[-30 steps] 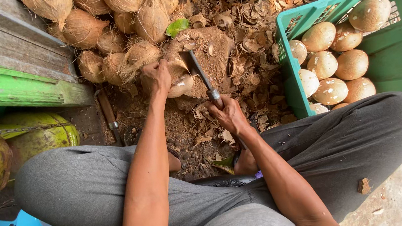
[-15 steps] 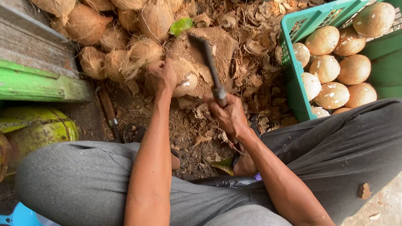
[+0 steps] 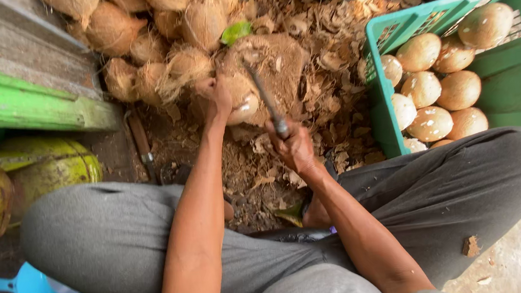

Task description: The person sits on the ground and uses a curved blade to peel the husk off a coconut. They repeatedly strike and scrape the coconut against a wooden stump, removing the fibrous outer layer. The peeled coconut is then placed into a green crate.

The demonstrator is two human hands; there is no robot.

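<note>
Left hand (image 3: 216,96) fingers clamp the coconut (image 3: 242,103); right hand (image 3: 292,146) fingers grip the knife (image 3: 265,98). Crate (image 3: 508,78) beside them holds several peeled; the husked pile (image 3: 160,29) remains.

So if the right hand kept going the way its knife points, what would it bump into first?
Probably the coconut that the left hand steadies; the right hand aims its knife there, though depth is unclear.
</note>
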